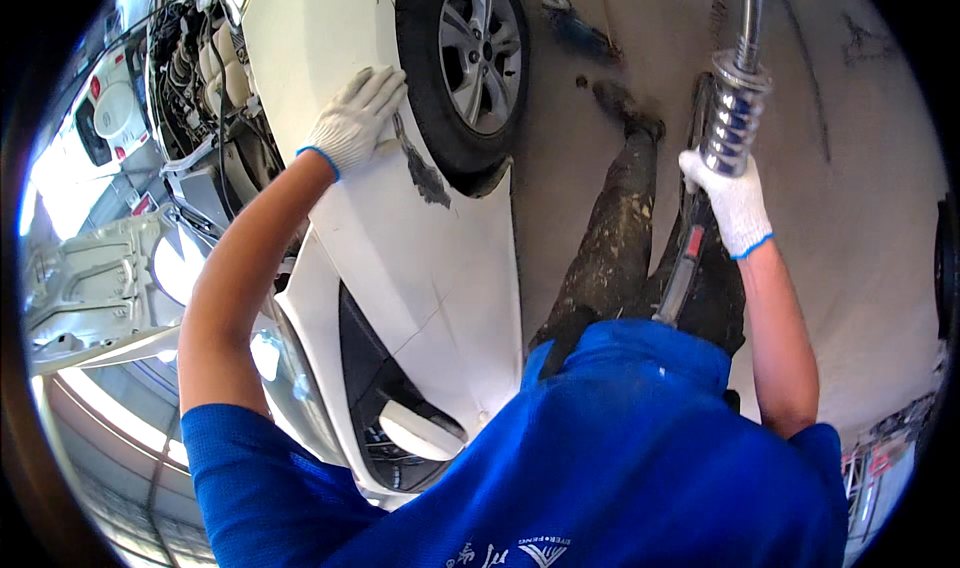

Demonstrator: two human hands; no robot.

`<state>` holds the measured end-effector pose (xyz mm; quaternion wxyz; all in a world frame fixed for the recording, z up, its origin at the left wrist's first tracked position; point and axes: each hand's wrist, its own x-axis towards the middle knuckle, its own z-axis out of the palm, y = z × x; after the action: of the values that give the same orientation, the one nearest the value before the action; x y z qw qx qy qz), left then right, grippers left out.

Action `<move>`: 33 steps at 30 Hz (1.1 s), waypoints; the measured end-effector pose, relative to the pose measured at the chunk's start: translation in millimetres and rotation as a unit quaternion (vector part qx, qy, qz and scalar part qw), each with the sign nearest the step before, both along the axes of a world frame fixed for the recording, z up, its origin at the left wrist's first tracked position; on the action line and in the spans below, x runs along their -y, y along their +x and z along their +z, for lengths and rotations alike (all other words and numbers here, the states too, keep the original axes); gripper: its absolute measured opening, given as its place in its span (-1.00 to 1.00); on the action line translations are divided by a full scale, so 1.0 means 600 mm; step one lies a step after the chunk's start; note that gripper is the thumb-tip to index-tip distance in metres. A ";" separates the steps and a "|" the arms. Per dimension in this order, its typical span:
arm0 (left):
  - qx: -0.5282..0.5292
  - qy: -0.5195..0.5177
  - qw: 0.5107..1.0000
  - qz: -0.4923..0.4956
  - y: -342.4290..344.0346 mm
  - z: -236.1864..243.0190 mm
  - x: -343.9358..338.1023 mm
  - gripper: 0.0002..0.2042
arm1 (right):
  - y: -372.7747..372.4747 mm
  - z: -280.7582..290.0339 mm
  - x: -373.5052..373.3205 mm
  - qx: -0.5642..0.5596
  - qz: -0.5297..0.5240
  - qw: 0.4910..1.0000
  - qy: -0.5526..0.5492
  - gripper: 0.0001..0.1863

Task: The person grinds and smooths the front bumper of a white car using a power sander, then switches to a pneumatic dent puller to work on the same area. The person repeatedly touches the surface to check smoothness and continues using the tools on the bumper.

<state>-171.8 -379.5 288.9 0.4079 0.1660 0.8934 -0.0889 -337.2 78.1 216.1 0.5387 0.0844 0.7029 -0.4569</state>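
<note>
My left hand, in a white knitted glove, lies flat with its fingers stretched on the white fender of a car, beside the wheel arch. Just by it is a dark grey patch where the paint is gone, along the arch edge. On my right, my gloved right hand is closed round a chrome slide hammer, below its ribbed section. Its shiny rod runs up out of the picture. A dark bar with a red section shows below that hand; whether it belongs to the tool I cannot tell.
The front wheel stands beside the fender. An exposed engine bay is at upper left, with a raised hood beyond it. A blue power tool lies on the grey floor, and a dark cable runs across at right.
</note>
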 end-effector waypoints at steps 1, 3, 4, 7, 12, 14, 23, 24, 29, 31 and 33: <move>0.011 0.006 1.000 0.001 0.006 0.015 0.003 -0.09 | 0.002 -0.004 -0.004 -0.001 -0.006 1.000 0.004 -0.81; 0.023 0.010 1.000 0.005 0.007 0.048 0.011 -0.05 | 0.001 0.003 0.001 0.008 -0.024 1.000 0.006 -0.82; 0.037 0.004 0.999 0.000 0.007 0.061 0.009 -0.02 | 0.004 0.011 0.004 0.010 -0.038 0.999 0.007 -0.82; 0.062 0.022 0.997 -0.031 0.016 0.044 -0.005 -0.05 | -0.005 0.012 0.012 -0.003 -0.049 0.999 -0.001 -0.82; 0.121 0.037 0.992 -0.017 0.028 0.001 -0.035 -0.12 | -0.001 0.017 0.019 -0.012 -0.059 0.998 0.008 -0.81; 0.114 0.052 0.992 -0.025 0.034 0.024 -0.025 -0.12 | 0.001 0.017 0.017 -0.010 -0.064 0.998 -0.003 -0.81; 0.112 0.037 0.993 -0.012 0.044 0.067 -0.010 -0.05 | -0.002 0.013 0.016 -0.003 -0.045 0.999 -0.010 -0.81; 0.108 0.039 0.993 -0.009 0.037 0.060 -0.014 -0.06 | -0.002 0.008 0.015 -0.006 -0.038 0.999 -0.006 -0.81; 0.101 0.023 0.995 0.008 0.022 0.030 -0.022 -0.07 | -0.002 0.004 0.011 0.004 -0.036 0.999 0.001 -0.81; 0.104 0.026 0.994 0.000 0.024 0.040 -0.019 -0.05 | -0.002 0.001 0.010 0.002 -0.023 1.000 0.008 -0.81; 0.113 0.011 0.993 -0.004 0.024 0.066 -0.019 -0.03 | -0.001 -0.003 0.007 0.000 -0.020 1.000 0.002 -0.82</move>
<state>-157.6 -367.9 328.8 0.5043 0.1827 0.8418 -0.0611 -337.8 73.6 214.3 0.5289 0.0992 0.7021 -0.4663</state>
